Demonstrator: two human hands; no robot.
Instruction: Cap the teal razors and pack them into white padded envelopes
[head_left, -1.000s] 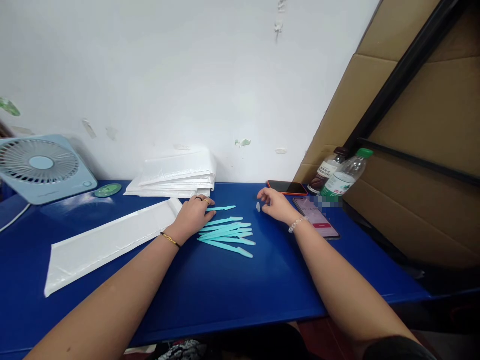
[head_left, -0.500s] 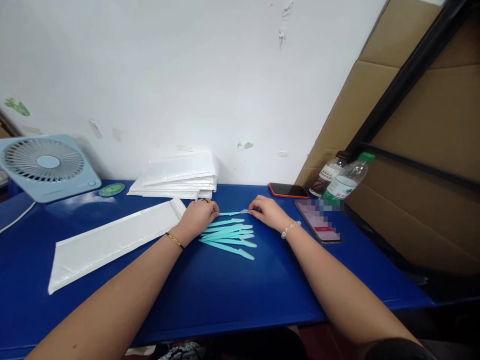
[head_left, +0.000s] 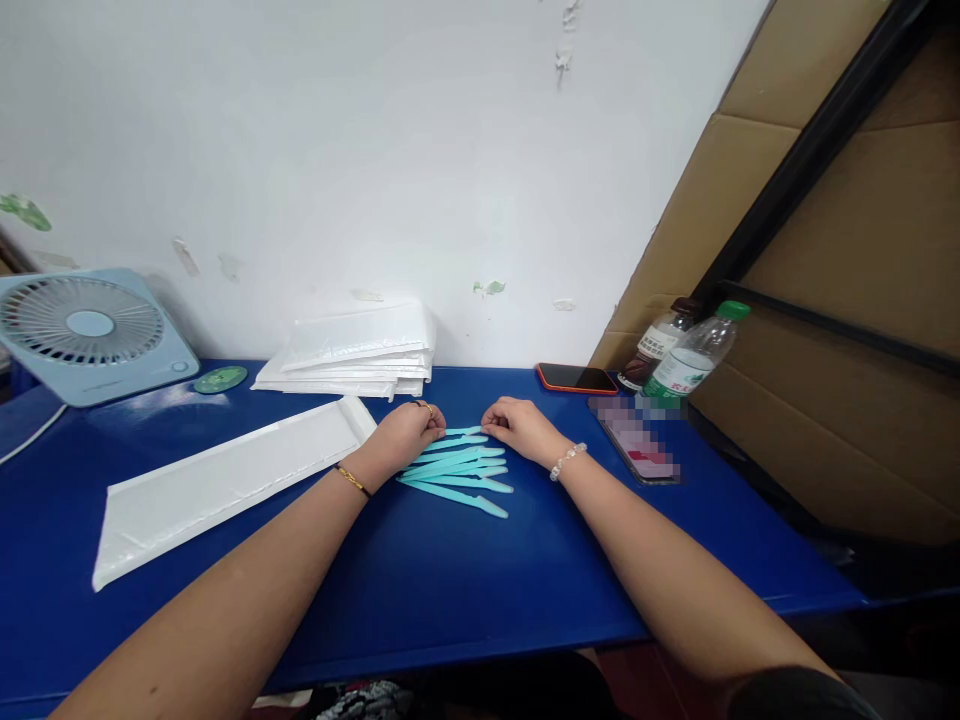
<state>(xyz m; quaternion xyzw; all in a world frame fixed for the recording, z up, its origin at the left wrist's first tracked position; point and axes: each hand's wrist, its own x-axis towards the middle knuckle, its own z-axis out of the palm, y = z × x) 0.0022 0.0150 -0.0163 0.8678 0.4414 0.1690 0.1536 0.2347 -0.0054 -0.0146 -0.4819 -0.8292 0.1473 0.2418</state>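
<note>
Several turquoise eyebrow razors (head_left: pixel 457 494) lie fanned out on the blue table, their handles bunched to the left and their blade ends to the right. Just behind the fan, one more eyebrow razor (head_left: pixel 461 432) spans the gap between my hands. My left hand (head_left: pixel 409 435) pinches its handle. At the other end, the fingers of my right hand (head_left: pixel 517 425) close on the blade tip; whether a clear cap is there I cannot tell. Beside my left wrist rests a long white padded envelope (head_left: pixel 232 490).
A stack of white padded envelopes (head_left: pixel 352 350) stands against the wall. Further left are a blue fan (head_left: pixel 97 330) and a green disc (head_left: pixel 221 379). To the right lie an orange-edged phone (head_left: pixel 576 379), a second phone (head_left: pixel 637 440) and two bottles (head_left: pixel 694 360).
My right hand has moved left, closer to my left hand. A pale, translucent piece seen at its fingertips before is now hidden. The fanned razors have stayed put.
</note>
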